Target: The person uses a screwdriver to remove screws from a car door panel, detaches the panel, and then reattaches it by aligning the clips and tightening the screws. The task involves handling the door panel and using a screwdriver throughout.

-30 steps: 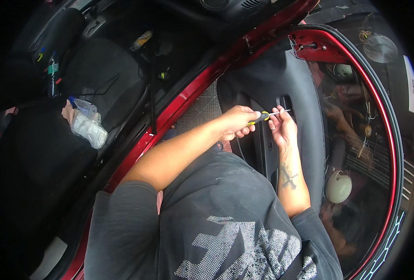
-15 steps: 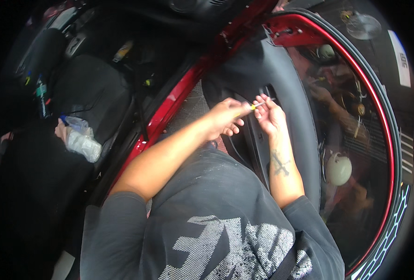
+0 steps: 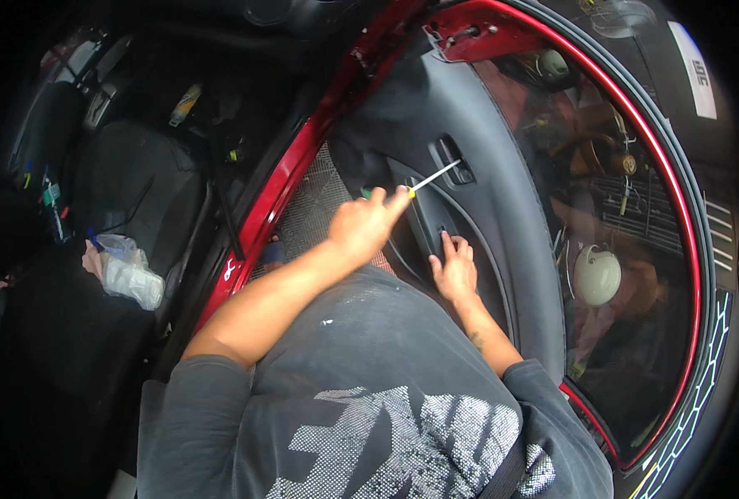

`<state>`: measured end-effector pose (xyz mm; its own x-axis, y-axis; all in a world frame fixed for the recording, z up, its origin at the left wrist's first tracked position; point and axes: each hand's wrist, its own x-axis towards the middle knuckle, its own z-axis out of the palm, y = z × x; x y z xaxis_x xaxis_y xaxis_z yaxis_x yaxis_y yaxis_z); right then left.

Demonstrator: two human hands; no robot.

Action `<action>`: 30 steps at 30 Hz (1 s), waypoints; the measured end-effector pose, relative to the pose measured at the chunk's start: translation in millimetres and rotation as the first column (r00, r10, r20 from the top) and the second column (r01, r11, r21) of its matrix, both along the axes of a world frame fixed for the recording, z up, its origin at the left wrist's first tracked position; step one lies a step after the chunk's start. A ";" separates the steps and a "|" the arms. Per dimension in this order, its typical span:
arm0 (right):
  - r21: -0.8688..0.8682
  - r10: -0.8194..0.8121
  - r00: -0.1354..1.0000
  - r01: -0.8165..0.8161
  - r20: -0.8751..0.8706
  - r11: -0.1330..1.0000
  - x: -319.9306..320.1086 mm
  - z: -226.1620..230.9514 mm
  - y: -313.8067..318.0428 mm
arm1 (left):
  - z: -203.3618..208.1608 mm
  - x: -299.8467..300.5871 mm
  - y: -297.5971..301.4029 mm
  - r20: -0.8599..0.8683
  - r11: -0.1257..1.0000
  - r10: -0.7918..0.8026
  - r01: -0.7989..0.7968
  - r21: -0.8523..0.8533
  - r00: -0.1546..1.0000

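Note:
My left hand (image 3: 361, 226) is closed around a screwdriver (image 3: 434, 177) with a yellow and green handle and a thin metal shaft. Its tip reaches the inner door handle (image 3: 454, 158), set in a recess of the dark door panel (image 3: 503, 191). Lower on the same panel, my right hand (image 3: 458, 268) rests on the armrest (image 3: 424, 214), thumb and fingers apart and holding nothing. The index fingertip touches a small dark spot on the armrest; what it is, I cannot tell.
The red-framed car door stands open to the right, with its window glass (image 3: 611, 208). On the left, past the red door sill (image 3: 290, 187), is a dark seat (image 3: 128, 175) with a plastic bag (image 3: 128, 279) on it. A ridged mat (image 3: 313, 208) lies between.
Both hands were together at the screwdriver. My right hand has let go and come down to the armrest; my left hand now holds the screwdriver with its tip at the door handle.

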<state>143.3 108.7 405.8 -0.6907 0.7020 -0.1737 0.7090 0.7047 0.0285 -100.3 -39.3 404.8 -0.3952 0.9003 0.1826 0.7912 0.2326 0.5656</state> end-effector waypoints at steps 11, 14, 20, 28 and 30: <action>-0.101 -0.045 0.999 0.043 -0.012 0.994 10.9 -0.5 17.6 | -41.9 -42.5 -82.7 0.733 0.968 0.212 -0.242 -0.067 0.647; -0.086 -0.064 0.998 0.064 0.011 0.994 6.1 4.9 12.8 | -78.6 -39.3 -110.4 0.731 0.931 0.270 -0.365 -0.031 0.627; -0.077 -0.109 0.994 0.108 -0.001 0.991 -1.6 7.2 11.9 | -78.3 -50.8 -135.9 0.672 0.865 0.454 -0.470 -0.175 0.585; -0.050 -0.044 0.993 0.039 -0.106 0.998 10.8 -10.3 14.7 | -107.0 -72.3 -174.6 0.727 0.732 0.614 -0.566 -0.379 0.308; -0.070 -0.037 0.988 0.027 -0.148 0.997 8.9 -5.8 13.5 | -114.0 -76.4 -194.5 0.728 0.647 0.668 -0.603 -0.467 0.154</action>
